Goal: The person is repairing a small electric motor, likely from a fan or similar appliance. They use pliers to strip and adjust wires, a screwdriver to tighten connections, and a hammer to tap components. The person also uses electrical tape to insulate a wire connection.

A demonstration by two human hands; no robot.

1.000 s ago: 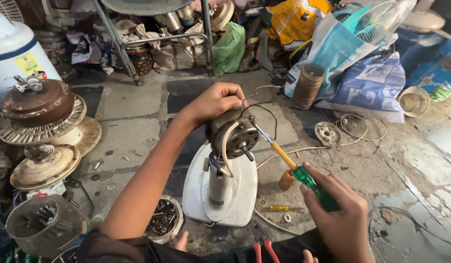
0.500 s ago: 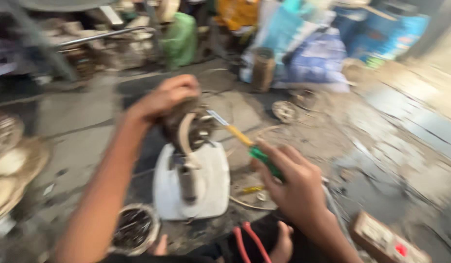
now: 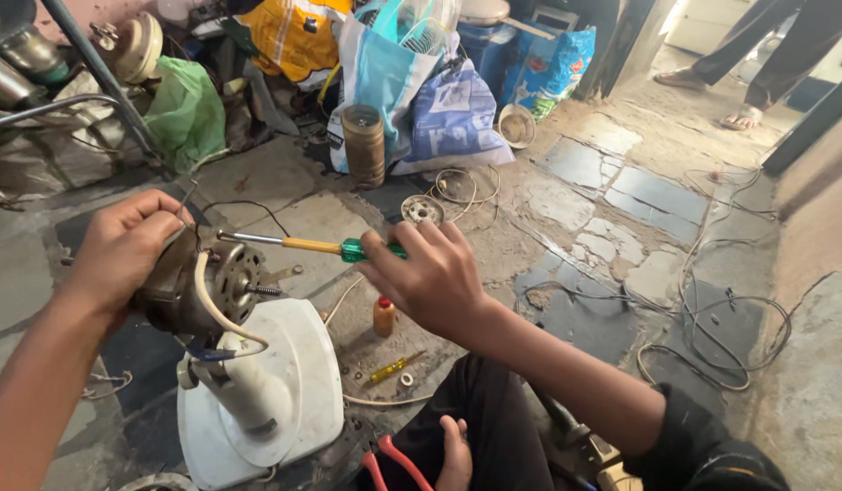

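My left hand [image 3: 121, 244] grips the back of a bare fan motor [image 3: 202, 286] that sits on top of a white fan stand [image 3: 275, 382]. A white cable loops across the motor's face. My right hand [image 3: 434, 273] holds a screwdriver [image 3: 312, 245] with a yellow and green handle. Its metal shaft points left and its tip rests at the top of the motor housing. My bare foot [image 3: 453, 455] shows at the bottom edge, beside red-handled pliers [image 3: 389, 464].
On the stone floor lie a small orange bottle [image 3: 383, 316], a short yellow screwdriver [image 3: 392, 368], loose screws and wire loops [image 3: 712, 336]. Bags [image 3: 453, 118], a cylindrical rotor [image 3: 363, 144] and fan parts crowd the back. Another person's legs [image 3: 748, 55] stand far right.
The camera has swung to the right and steadied. My right hand has brought the screwdriver up level, its tip now at the motor's top. My left hand still holds the motor.
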